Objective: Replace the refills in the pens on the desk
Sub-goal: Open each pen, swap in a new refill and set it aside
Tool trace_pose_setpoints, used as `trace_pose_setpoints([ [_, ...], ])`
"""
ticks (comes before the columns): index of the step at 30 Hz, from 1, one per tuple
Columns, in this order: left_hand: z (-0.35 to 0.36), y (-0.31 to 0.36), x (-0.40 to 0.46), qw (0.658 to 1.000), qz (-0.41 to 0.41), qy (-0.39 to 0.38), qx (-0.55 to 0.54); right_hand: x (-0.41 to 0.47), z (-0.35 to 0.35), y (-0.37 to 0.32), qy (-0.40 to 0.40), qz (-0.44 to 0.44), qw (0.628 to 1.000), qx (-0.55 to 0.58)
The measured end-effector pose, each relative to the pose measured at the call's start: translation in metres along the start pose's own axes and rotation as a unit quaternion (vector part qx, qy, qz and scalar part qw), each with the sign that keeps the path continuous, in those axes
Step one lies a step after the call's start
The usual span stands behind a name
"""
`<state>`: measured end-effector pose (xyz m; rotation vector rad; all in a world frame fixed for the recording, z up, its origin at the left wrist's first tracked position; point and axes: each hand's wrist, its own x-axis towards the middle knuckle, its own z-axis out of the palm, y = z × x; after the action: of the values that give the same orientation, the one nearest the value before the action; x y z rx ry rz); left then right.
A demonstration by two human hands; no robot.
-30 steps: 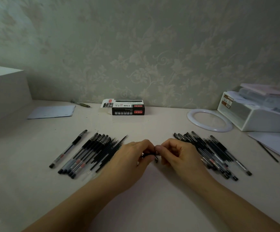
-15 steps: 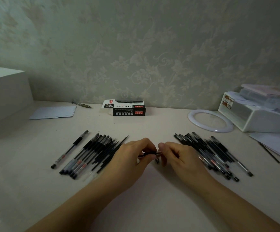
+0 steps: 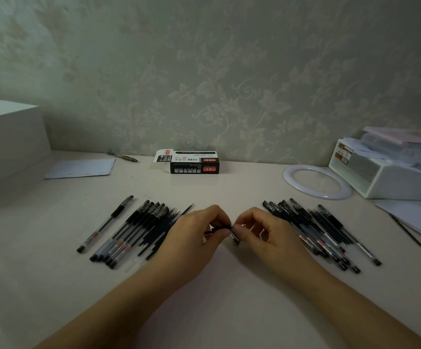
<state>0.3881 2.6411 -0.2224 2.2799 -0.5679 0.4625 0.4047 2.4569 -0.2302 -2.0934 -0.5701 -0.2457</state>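
My left hand grips a black pen at the middle of the desk, most of the pen hidden under the fingers. My right hand pinches the pen's end with thumb and forefinger, right against the left fingertips. A small dark cap lies on the desk just below that pinch. A row of several black pens and thin refills lies to the left, with a single pen apart at its left. Another pile of several black pens lies to the right.
A black refill box stands by the wall. A white ring, a white storage box with papers, loose sheets and a thin refill lie at the right. A white box, a paper sheet and a pen are at the left.
Both hands stay together over the pen; the fingers have shifted slightly on it, and the right fingers now pinch its end a little farther out.
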Motion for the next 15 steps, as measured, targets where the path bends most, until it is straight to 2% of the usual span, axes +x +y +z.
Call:
trace_pose_setpoints([
  [15, -0.0019, 0.0038, 0.001, 1.0, 0.017, 0.014, -0.016, -0.0016, -0.0009, -0.0013, -0.015, -0.012, 0.999, 0.028],
])
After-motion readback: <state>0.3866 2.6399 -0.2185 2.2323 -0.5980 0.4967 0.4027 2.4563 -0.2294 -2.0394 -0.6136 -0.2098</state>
